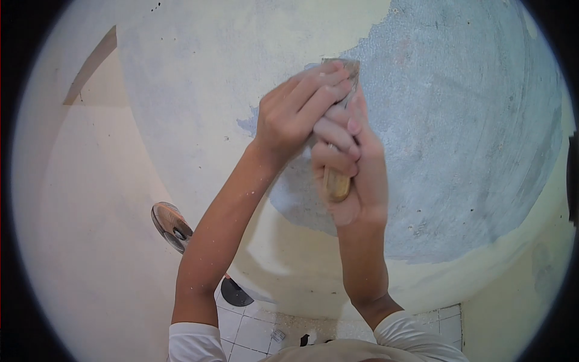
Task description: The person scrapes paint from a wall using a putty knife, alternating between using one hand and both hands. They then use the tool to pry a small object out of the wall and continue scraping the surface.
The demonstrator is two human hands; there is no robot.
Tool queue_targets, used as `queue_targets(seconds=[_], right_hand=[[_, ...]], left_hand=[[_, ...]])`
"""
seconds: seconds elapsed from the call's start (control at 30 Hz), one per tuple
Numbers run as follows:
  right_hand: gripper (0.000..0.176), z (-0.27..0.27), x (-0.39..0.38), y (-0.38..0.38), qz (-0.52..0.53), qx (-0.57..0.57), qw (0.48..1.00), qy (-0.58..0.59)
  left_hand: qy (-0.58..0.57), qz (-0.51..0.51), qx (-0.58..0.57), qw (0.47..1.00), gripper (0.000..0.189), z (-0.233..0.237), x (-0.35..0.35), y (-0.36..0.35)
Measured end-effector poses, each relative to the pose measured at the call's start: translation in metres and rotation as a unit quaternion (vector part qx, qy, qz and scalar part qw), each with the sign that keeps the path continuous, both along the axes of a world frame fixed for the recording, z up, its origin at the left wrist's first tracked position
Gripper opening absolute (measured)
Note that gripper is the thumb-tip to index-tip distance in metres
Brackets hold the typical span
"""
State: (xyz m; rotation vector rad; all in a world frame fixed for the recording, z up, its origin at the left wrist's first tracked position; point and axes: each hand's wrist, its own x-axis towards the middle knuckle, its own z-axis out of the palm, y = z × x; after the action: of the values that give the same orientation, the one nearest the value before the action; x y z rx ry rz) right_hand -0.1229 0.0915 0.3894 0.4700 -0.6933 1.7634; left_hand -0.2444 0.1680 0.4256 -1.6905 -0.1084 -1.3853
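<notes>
My left hand (298,114) presses curled fingers over the blade of the scraper (335,184); my right hand (357,181) is fisted round its wooden handle. Its long axis runs six to twelve, with the blade edge meeting the wall (470,151) at twelve o'clock from both grips.

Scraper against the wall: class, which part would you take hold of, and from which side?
Take the wooden handle, coming from below: it points down, away from the blade pressed to the wall. The right hand wraps it so; the left hand presses fingers over the blade.
</notes>
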Motion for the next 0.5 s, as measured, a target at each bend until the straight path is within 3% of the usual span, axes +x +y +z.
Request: queue_targets(seconds=[0.07, 0.17, 0.27, 0.37, 0.47, 0.5], right_hand=[[0.043, 0.007, -0.001, -0.004, 0.031, -0.007, 0.999, 0.034], [0.026, -0.016, -0.008, 0.004, -0.014, 0.023, 0.999, 0.033], [0.023, -0.014, -0.010, 0.005, -0.010, 0.024, 0.999, 0.045], [0.022, 0.008, -0.008, 0.002, 0.013, 0.026, 0.997, 0.072], [0.043, -0.002, -0.011, 0.004, -0.035, 0.013, 0.999, 0.039], [0.042, -0.007, -0.011, 0.003, -0.042, 0.010, 0.999, 0.033]], left_hand=[[0.000, -0.018, -0.009, 1.000, 0.021, 0.007, 0.003, -0.005], [0.019, 0.008, -0.005, 1.000, 0.019, -0.006, -0.003, -0.004], [0.024, -0.002, 0.007, 1.000, 0.019, -0.002, -0.003, -0.004], [0.033, -0.034, -0.002, 0.999, 0.020, 0.020, 0.000, -0.002], [0.041, -0.021, -0.014, 0.999, 0.024, 0.006, -0.002, -0.003], [0.048, -0.016, -0.019, 0.999, 0.027, 0.001, -0.003, -0.003]])
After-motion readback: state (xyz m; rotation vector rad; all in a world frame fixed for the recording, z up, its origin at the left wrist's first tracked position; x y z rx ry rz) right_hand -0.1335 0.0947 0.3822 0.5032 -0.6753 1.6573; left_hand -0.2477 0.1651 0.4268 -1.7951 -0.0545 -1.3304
